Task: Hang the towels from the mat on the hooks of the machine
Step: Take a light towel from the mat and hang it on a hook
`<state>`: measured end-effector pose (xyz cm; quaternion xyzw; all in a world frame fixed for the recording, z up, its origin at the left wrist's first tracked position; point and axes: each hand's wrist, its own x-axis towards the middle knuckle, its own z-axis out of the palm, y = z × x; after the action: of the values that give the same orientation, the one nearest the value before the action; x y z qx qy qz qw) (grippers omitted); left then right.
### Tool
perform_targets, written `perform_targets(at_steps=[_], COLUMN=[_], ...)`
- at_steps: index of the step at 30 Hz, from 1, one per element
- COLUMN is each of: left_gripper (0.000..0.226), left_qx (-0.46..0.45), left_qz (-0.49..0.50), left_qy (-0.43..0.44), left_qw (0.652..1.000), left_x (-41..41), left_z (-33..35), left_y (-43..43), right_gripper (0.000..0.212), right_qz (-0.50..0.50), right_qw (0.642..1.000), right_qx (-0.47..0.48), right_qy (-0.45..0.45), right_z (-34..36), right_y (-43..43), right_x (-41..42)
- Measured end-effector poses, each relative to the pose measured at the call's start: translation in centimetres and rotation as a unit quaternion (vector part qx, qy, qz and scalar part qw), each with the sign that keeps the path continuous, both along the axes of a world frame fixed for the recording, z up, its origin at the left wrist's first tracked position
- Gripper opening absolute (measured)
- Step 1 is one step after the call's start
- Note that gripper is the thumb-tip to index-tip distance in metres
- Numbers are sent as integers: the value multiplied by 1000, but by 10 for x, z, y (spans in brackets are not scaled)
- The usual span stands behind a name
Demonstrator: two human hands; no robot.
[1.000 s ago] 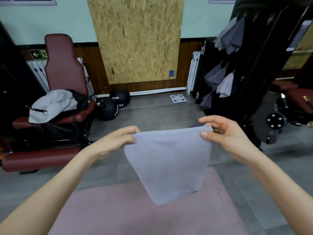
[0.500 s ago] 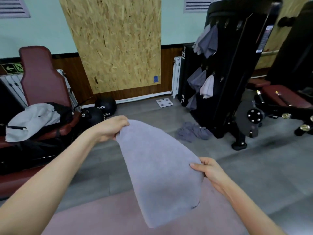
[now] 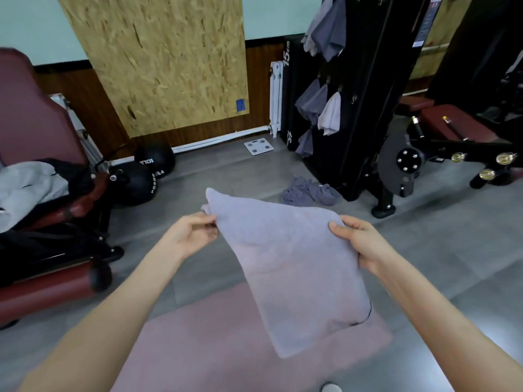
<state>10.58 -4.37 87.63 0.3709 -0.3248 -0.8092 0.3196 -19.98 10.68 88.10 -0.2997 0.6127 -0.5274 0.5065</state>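
Terrycloth towel [image 3: 294, 267], soft and light, sags; left hand [image 3: 190, 232] and right hand [image 3: 357, 241] pinch its upper corners — perhaps folded double.

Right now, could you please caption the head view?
Left hand and right hand hold a grey towel over the mat.

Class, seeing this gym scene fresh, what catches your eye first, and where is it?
The lilac towel, centre foreground, held between the left hand and the right hand above the pink mat. Then the black machine at upper right, with grey towels hanging on its hooks and a crumpled heap on the floor at its foot.
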Motion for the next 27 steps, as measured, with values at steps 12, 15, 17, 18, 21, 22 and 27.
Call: perform_targets(at_steps=[12,15,17,18,21,22,27], left_gripper=[43,46,44,46,43,32,32], left_qx=[-239,-248,-216,-179,-38,0,73], left_qz=[59,11,-1,-4,-43,-51,-92], left_qy=[-258,-287,-288,-279,-206,-185,-184], left_qw=[934,925,933,943,977,981,976], left_x=[-158,-196,-220,-232,-261,-269,-301], left_z=[-32,-30,-25,-23,-14,-11,-17], left_y=[-24,-39,-48,-54,-75,-86,-146], right_gripper=[17,16,16,16,18,19,16], right_qz=[-9,-7,-9,-9,-15,-21,-55], right_qw=[1000,1000,999,999,1000,1000,998], right_qx=[-4,-5,-5,-1,9,10,-2], right_qy=[22,29,33,31,20,19,33], right_z=[0,-1,-3,-4,-11,-13,-20], right_y=[-50,-64,-74,-78,-95,-102,-154], right_x=[-120,-159,-183,-193,-219,-226,-263])
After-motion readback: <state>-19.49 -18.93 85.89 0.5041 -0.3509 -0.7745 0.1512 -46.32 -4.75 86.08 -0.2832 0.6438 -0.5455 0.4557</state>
